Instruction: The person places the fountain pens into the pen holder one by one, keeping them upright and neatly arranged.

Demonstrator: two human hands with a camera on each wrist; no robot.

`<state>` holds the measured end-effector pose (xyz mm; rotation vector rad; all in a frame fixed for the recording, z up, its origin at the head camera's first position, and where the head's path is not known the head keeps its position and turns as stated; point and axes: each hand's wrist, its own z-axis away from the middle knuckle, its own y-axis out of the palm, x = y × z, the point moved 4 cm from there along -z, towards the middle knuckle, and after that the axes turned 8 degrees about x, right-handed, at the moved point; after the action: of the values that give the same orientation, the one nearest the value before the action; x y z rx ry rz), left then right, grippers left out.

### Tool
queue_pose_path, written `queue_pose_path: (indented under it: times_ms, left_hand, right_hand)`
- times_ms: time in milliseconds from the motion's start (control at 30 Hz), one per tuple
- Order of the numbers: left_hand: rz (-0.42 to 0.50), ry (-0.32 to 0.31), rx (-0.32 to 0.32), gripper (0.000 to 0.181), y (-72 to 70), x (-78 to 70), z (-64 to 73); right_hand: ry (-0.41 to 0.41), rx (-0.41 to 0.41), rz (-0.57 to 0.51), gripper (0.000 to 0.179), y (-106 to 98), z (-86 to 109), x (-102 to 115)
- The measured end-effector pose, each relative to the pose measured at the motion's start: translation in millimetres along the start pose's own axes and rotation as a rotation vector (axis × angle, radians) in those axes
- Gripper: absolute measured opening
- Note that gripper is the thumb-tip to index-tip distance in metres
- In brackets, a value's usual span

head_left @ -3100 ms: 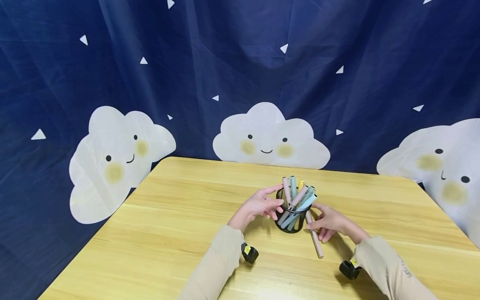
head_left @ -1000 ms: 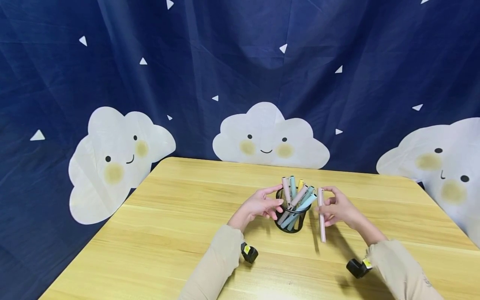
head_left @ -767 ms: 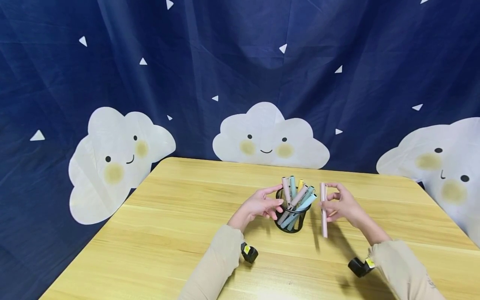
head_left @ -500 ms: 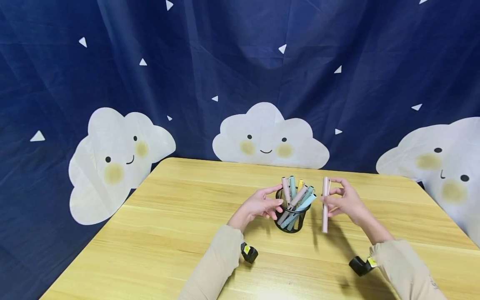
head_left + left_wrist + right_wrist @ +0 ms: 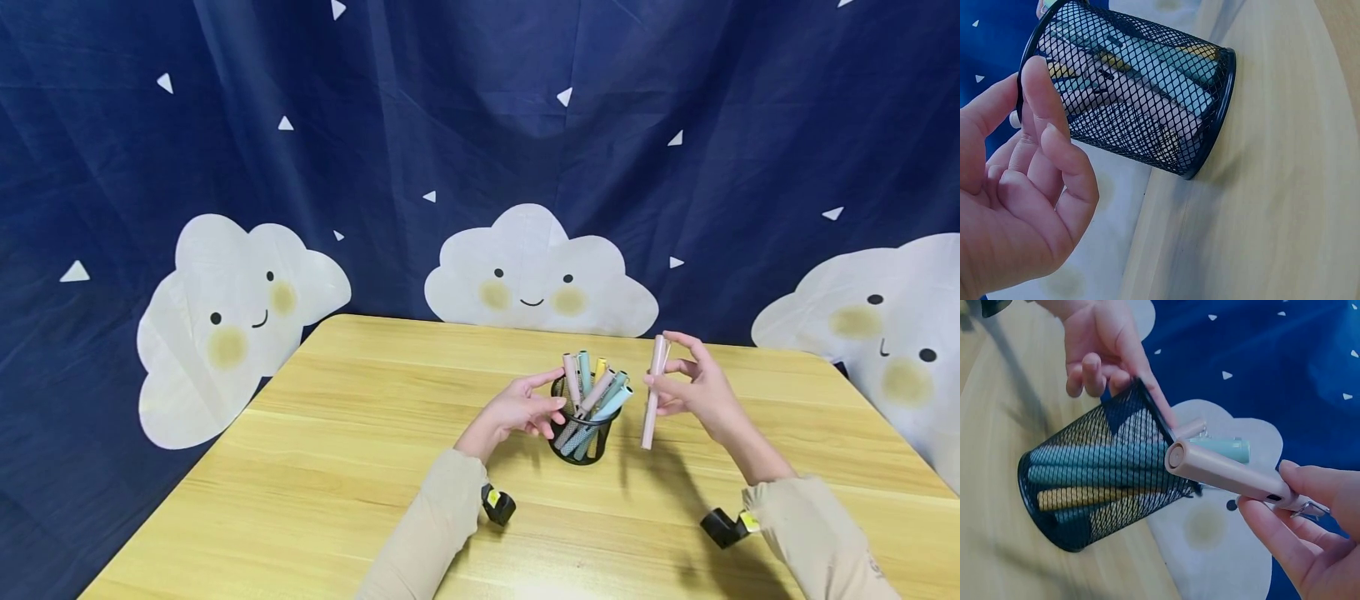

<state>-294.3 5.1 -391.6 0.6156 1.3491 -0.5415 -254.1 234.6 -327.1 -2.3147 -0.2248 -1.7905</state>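
A black mesh pen holder point(image 5: 585, 442) stands upright on the table, filled with pink, teal, light blue and yellow pens point(image 5: 597, 400). My left hand point(image 5: 521, 408) grips its rim from the left side; in the left wrist view that hand point(image 5: 1029, 181) has fingertips on the near rim. To the right of the holder, my right hand point(image 5: 697, 387) pinches a pale pink pen point(image 5: 654, 400) in the air. The pen slants slightly, clip end up. In the right wrist view the pen's plain end point(image 5: 1210, 469) points towards the holder's mouth, partly covering it from the camera.
The wooden table point(image 5: 360, 433) reaches back to a dark blue curtain point(image 5: 480, 108) with white clouds. Black wrist cameras point(image 5: 498, 506) hang under both forearms. The table's back edge runs behind the holder.
My right hand has lifted the pink pen from the table beside the holder, carrying it up and to the right. The pen has tilted slightly. My left hand stays on the rim.
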Motion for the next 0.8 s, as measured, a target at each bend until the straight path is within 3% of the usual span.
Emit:
queue_pose_path:
  times_ms: [200, 367, 500, 633, 800]
  left_hand:
    - [-0.002, -0.003, 0.002, 0.059, -0.3, -0.2, 0.2]
    - [-0.003, -0.001, -0.001, 0.059, -0.1, -0.4, 0.5]
    - [-0.008, 0.001, -0.004, 0.059, 0.0, -0.6, 0.8]
    - [-0.008, 0.001, -0.003, 0.059, 0.0, -0.8, 1.1]
    - [-0.008, 0.002, 0.0, 0.059, 0.1, -1.3, 1.4]
  right_hand:
    - [-0.141, -0.022, -0.091, 0.058, 0, -6.1, 1]
    - [-0.312, -0.066, -0.171, 0.069, -42, -33.4, -60]
    - [-0.388, -0.102, -0.278, 0.069, -64, -46.9, -92]
    - [-0.427, -0.16, -0.258, 0.072, -74, -56.7, -114]
    - [-0.411, -0.24, -0.177, 0.074, -69, -59.4, -113]
